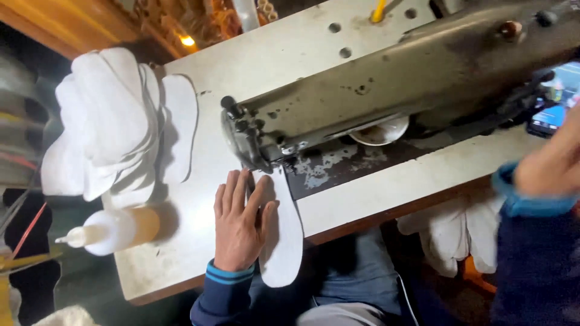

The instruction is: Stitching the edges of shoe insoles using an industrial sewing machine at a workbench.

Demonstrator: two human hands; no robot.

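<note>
1. The left hand [240, 222] lies flat, palm down, on a white sole-shaped fabric piece [284, 241]; its fingers [232, 192] are stretched out and slightly spread, pressing rather than pinching, with the tips just in front of the sewing machine [386, 90].
2. The white fabric piece runs from under the needle end of the sewing machine back toward the person, and its rounded end hangs over the tabletop's [241, 66] near edge.
3. The right hand [553, 163] is blurred at the frame's right edge, raised in front of the sewing machine's wider end; whether its fingers are spread or closed cannot be told, and it seems to hold nothing.
4. Both wrists show dark blue sleeves with lighter blue cuffs.
5. The sewing machine is grey, worn and stained, and lies slantwise across the tabletop; a dark plate sits beneath its arm.
6. Left of the sewing machine, well apart from it, a stack of white cut pieces [112, 121] of the same sole-like shape rests on the tabletop's far-left corner, fanned out and overhanging the edge.
7. Nearer the person than that stack, a plastic squeeze bottle [115, 230] with amber liquid lies on its side, nozzle pointing away from the sewing machine.
8. Below the tabletop, in front of the sewing machine's right half, more white pieces [459, 232] sit in a heap by the person's lap.
</note>
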